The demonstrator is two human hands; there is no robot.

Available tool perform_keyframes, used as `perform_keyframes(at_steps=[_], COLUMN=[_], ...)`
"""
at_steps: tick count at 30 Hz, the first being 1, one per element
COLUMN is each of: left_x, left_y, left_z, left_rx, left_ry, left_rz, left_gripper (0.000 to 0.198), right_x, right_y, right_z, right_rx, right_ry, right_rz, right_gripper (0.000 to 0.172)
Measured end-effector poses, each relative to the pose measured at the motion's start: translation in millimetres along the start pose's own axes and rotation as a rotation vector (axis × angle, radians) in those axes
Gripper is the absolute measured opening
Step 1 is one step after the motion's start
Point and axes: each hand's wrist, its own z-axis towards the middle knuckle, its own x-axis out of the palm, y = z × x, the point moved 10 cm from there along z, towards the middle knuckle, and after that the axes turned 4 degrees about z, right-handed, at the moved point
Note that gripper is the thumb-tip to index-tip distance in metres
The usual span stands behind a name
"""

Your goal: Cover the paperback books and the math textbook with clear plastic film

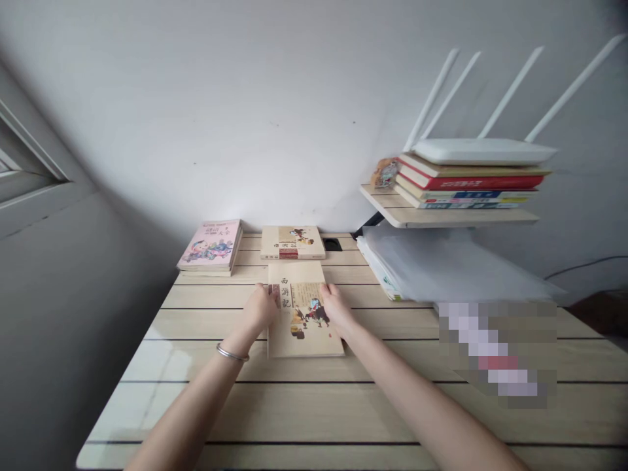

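Note:
A cream paperback book (304,320) with dark Chinese characters and small painted figures on its cover is between my two hands, cover up. My left hand (261,307) grips its left edge, fingers curled round it. On the opposite edge, my right hand (336,310) closes with the thumb on top. Whether the book rests on the table or is slightly raised, I cannot tell. Just behind it lies another cream book (293,243) of similar design, its spine facing me. A silver bangle (232,353) circles my left wrist.
Pink-covered books (210,247) are stacked at the back left of the slatted table (294,412). On the right, a raised shelf (441,217) carries several books (471,183) and a white router (485,152) with upright antennas. Papers in a translucent sleeve (451,261) lie beneath it, near a blurred-out patch.

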Motion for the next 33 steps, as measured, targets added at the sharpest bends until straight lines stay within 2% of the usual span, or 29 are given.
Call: perform_keyframes(at_steps=[5,7,9,11,13,15,20,23,25,28,30,33], left_x=[-4.2,-5.3,3.8,18.8,30.5,36.7,39.8,35.3,31.9,40.5,53.1,65.3], left_y=[-19,-36,-55,-62,-58,-53,-51,-55,-63,-83,-91,-91], left_z=[-26,-39,-50,-55,-53,-50,-48,-52,-62,-94,-117,-136], left_rx=[0.086,0.227,0.425,0.551,0.581,0.582,0.621,0.617,0.652,0.848,0.976,1.016], left_ry=[-0.213,-0.309,-0.337,-0.279,-0.213,-0.200,-0.263,-0.287,-0.307,-0.249,-0.140,-0.041], left_rz=[0.252,0.413,0.562,0.629,0.629,0.618,0.625,0.640,0.651,0.643,0.618,0.599], left_gripper=[0.042,0.043,0.043,0.046,0.052,0.056,0.057,0.054,0.050,0.043,0.042,0.046], right_x=[-1,0,1,1,0,-3,-14,-32,-53,-75,-75,-62], right_y=[8,11,13,16,19,24,39,46,47,36,24,13], right_z=[-5,-6,-7,-6,-4,-1,8,11,13,14,12,7], right_rx=[-0.011,-0.015,-0.019,-0.026,-0.043,-0.075,-0.183,-0.219,-0.215,-0.125,-0.059,-0.026], right_ry=[-0.027,-0.025,-0.011,0.008,0.031,0.054,0.103,0.093,0.027,0.000,0.058,0.133], right_rz=[-0.119,-0.159,-0.199,-0.244,-0.299,-0.363,-0.502,-0.507,-0.498,-0.473,-0.453,-0.463], right_gripper=[0.026,0.026,0.027,0.028,0.027,0.026,0.025,0.022,0.023,0.022,0.023,0.022])
